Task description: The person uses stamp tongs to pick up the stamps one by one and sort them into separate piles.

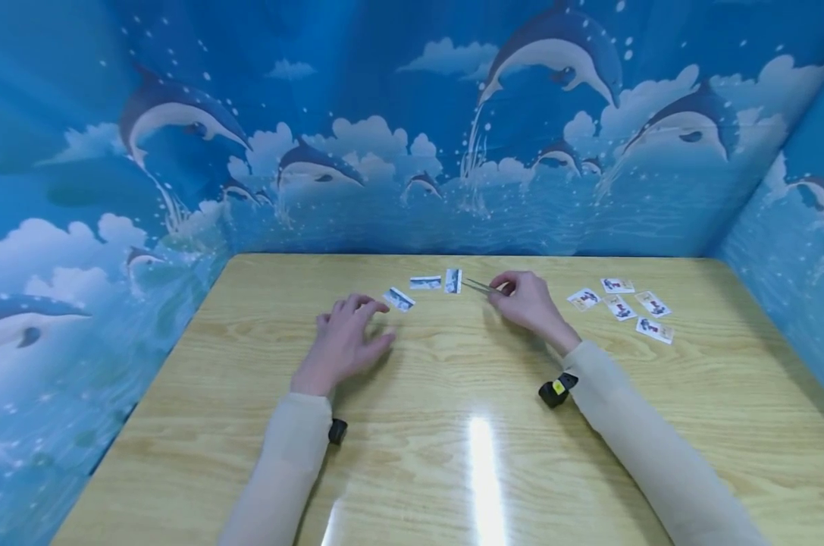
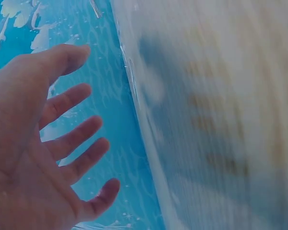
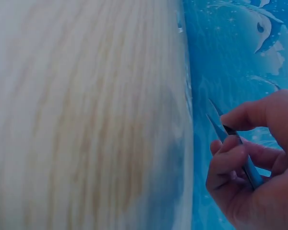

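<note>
My right hand (image 1: 526,302) pinches a pair of metal tweezers (image 3: 246,165) between thumb and fingers, and the tips stand slightly apart in the right wrist view. In the head view the tweezers point left, their tips right beside an upright-lying small picture card (image 1: 453,280). Left of that card lie a second card (image 1: 425,283), set crosswise, and a slanted third card (image 1: 399,299); together they form a shallow arc. My left hand (image 1: 346,341) hovers palm down near the slanted card, its fingers spread and loosely bent, with nothing in them.
Several small cards with coloured figures, one of them a tilted card (image 1: 584,299), lie scattered to the right of my right hand. The wooden table (image 1: 412,470) ends at a blue dolphin-print backdrop (image 1: 384,189) behind and at both sides.
</note>
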`<move>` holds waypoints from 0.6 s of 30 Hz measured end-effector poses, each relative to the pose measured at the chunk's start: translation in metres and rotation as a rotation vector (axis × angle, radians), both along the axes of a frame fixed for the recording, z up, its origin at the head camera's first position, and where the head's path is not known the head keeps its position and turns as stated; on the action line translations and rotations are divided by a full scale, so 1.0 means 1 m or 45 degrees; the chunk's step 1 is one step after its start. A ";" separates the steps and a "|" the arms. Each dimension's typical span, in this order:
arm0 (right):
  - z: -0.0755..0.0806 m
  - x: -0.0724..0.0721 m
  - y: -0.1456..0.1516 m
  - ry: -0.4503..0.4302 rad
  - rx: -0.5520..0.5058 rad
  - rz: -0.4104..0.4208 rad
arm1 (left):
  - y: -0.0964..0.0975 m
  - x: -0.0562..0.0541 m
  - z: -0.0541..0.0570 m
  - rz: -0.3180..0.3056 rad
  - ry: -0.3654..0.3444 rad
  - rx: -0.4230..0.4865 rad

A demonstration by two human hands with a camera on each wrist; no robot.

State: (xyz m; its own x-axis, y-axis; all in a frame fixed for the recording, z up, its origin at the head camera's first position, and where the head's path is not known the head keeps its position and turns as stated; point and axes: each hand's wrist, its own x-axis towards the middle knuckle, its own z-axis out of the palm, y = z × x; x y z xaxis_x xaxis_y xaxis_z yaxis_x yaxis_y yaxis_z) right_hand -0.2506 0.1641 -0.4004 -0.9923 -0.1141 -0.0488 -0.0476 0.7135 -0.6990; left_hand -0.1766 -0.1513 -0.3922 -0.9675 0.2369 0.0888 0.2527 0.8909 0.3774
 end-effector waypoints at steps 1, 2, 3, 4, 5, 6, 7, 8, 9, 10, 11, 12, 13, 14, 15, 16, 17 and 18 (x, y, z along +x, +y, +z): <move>0.001 0.003 0.002 0.010 0.008 0.006 | 0.000 0.002 0.000 0.001 0.017 -0.027; 0.002 0.005 0.003 0.022 0.014 0.009 | 0.000 0.005 0.001 0.005 0.032 -0.048; 0.003 0.008 0.004 0.035 0.018 0.015 | 0.001 0.008 0.002 0.012 0.048 -0.073; 0.004 0.011 0.005 0.043 0.017 0.018 | 0.001 0.010 0.002 0.021 0.066 -0.097; 0.005 0.014 0.006 0.048 0.015 0.023 | 0.001 0.013 0.003 0.031 0.084 -0.119; 0.007 0.017 0.006 0.050 0.010 0.027 | 0.001 0.016 0.004 0.040 0.103 -0.139; 0.008 0.020 0.007 0.048 0.003 0.030 | 0.001 0.018 0.004 0.051 0.121 -0.152; 0.009 0.024 0.007 0.044 -0.002 0.031 | 0.001 0.021 0.005 0.062 0.134 -0.161; 0.011 0.027 0.008 0.040 -0.009 0.036 | 0.001 0.024 0.005 0.070 0.145 -0.170; 0.012 0.030 0.008 0.036 -0.011 0.036 | 0.001 0.027 0.005 0.081 0.149 -0.171; 0.013 0.034 0.009 0.036 -0.011 0.035 | 0.001 0.030 0.006 0.092 0.151 -0.175; 0.015 0.037 0.009 0.037 -0.008 0.036 | 0.001 0.032 0.006 0.102 0.152 -0.180; 0.016 0.040 0.010 0.045 -0.003 0.039 | 0.000 0.035 0.006 0.109 0.152 -0.184; 0.017 0.043 0.010 0.052 0.003 0.043 | 0.000 0.037 0.006 0.116 0.153 -0.185; 0.018 0.046 0.011 0.055 0.008 0.045 | 0.000 0.038 0.006 0.121 0.151 -0.186; 0.019 0.048 0.012 0.056 0.016 0.047 | 0.000 0.040 0.007 0.125 0.151 -0.187; 0.019 0.051 0.013 0.053 0.025 0.052 | 0.000 0.042 0.007 0.126 0.154 -0.189; 0.020 0.054 0.014 0.049 0.034 0.060 | 0.001 0.043 0.006 0.127 0.157 -0.188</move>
State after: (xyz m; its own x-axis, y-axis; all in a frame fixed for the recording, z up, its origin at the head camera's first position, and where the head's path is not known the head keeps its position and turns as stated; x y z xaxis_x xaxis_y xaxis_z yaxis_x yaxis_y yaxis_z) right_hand -0.1966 0.1781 -0.3804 -0.9870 -0.1603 -0.0145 -0.1083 0.7282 -0.6767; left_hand -0.1339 -0.1506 -0.3859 -0.9706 0.1600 0.1797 0.1971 0.9570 0.2128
